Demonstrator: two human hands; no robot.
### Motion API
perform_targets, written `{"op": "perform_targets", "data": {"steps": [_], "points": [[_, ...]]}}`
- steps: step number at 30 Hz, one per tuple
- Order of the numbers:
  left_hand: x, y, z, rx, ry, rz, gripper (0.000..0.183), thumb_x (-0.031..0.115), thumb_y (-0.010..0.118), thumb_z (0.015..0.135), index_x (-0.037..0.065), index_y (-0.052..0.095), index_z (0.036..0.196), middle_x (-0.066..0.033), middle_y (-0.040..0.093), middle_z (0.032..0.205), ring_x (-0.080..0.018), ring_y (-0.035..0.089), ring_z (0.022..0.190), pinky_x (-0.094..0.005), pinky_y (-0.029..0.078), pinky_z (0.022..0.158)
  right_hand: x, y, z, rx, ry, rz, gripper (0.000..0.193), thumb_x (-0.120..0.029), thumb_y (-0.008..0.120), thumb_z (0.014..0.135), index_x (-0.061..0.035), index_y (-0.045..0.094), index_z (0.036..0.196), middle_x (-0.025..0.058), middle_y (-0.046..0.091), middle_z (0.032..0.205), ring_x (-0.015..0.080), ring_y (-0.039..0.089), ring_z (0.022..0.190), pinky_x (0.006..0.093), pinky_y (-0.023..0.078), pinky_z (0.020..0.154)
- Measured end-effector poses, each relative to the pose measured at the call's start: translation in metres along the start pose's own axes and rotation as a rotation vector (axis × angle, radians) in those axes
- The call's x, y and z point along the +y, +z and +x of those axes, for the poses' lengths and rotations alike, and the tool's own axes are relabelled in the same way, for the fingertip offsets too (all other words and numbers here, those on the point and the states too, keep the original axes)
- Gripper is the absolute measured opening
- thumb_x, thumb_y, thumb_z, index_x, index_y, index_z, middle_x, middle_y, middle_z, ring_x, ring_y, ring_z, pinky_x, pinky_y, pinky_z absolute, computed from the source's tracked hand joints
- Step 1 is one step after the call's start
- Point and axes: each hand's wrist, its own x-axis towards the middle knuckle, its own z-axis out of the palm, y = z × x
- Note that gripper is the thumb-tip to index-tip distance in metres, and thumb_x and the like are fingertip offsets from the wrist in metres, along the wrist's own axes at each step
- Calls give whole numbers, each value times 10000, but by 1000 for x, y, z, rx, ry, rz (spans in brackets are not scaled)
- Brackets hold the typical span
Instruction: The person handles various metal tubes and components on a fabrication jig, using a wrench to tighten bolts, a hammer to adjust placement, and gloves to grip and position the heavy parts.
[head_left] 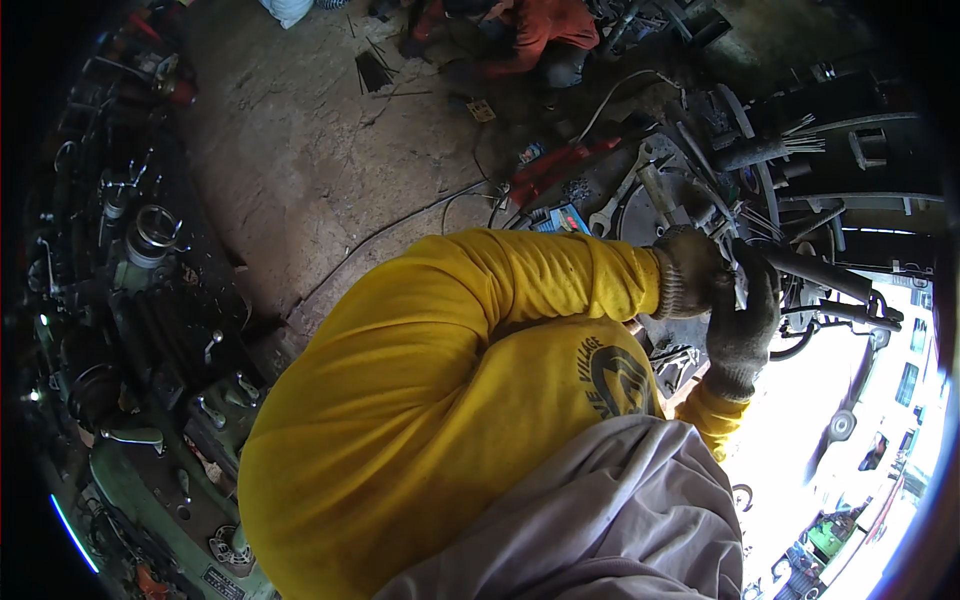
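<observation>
Gloved left hand (690, 272) | fingers curled, grip on dark metal rod (815, 272) unclear | gloved right hand (745, 315) closed around rod's near end | rod seen right of yellow sleeve (520, 280), spanner (618, 195) beyond

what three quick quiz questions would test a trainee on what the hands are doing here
1. True or false: both hands wear knit work gloves.
2. What do the gloved left hand and right hand meet on? A) a dark metal bar B) a red pair of cutters C) a blue box
3. Fill in: the person's sleeves are ____ in colour.

Key
1. True.
2. A: both hands close around the near end of the dark metal bar, with a small pale part at the fingers; what that part is cannot be told.
3. Yellow: see the yellow sleeve.
</observation>
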Motion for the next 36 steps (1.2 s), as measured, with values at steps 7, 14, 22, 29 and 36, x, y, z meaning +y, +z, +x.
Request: {"op": "perform_targets", "data": {"steps": [7, 14, 22, 29, 36], "points": [[-34, 58, -6, 258, 36, -513, 210, 270, 625, 782, 61, 636, 766, -140, 637, 740, -332, 646, 725, -452, 520, 666, -2, 5, -6, -152, 208, 129, 235, -75, 615, 898, -18, 679, 1116, 159, 681, 1040, 292, 674, 949, 368, 520, 839], [7, 28, 4, 167, -780, -2313, 340, 429, 541, 944, 127, 542, 786, 2, 496, 713, -181, 507, 684, -343, 460, 733, -5, 12, -10, -41, 173, 43, 157, -81, 641, 887, -36, 697, 1026, 147, 677, 925, 303, 662, 835, 383, 516, 745], [-12, 29, 1, 19, -706, -2276, 416, 535, 497, 974, 132, 522, 874, -14, 468, 735, -152, 493, 711, -330, 449, 764, -10, 14, -6, -23, 42, 104, 141, -61, 657, 883, -32, 682, 1018, 130, 677, 935, 279, 662, 846, 363, 519, 747], [6, -7, -10, -28, -162, -234, 277, 179, 561, 951, 29, 457, 1161, -75, 560, 892, -192, 586, 908, -351, 311, 1095, -3, 4, -7, -10, 198, 108, 153, -33, 624, 913, -12, 691, 1049, 149, 675, 1073, 262, 666, 978, 351, 523, 845], [3, 20, -11, 111, -298, -674, 528, 105, 547, 949, 6, 308, 1409, -151, 580, 1166, -248, 586, 1070, -367, 317, 1121, 10, 10, -15, -107, 157, 87, 202, -42, 612, 907, -35, 686, 1094, 135, 675, 1054, 263, 669, 960, 361, 526, 833]]}}
